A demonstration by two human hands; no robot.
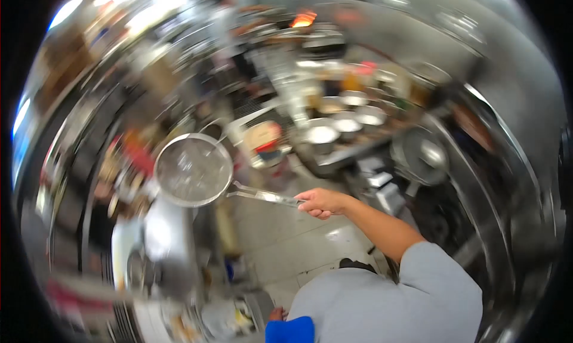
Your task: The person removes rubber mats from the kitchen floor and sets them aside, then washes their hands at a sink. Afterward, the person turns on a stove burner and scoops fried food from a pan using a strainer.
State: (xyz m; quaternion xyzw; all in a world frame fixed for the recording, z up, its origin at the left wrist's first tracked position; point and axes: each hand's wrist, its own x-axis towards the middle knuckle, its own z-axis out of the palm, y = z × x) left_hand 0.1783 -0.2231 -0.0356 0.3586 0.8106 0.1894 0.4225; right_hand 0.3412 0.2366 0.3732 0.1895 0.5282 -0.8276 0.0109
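Observation:
My right hand point(322, 203) is wrapped round the end of the metal handle of a large round mesh strainer point(194, 170). The arm reaches out forward and to the left, and the strainer hangs in the air over the left side of the aisle. Its mesh looks empty. Low in the view, beside my grey shirt, a small part of my left hand point(277, 314) shows above a blue cloth or sleeve point(290, 330); its fingers are mostly hidden.
Several metal containers stand on a counter point(340, 155) ahead. A wok point(419, 156) sits on the right. Flames point(304, 19) rise at the far stove, near a blurred person point(224, 27). A steel counter point(164, 229) runs along the left, above the tiled floor point(280, 247).

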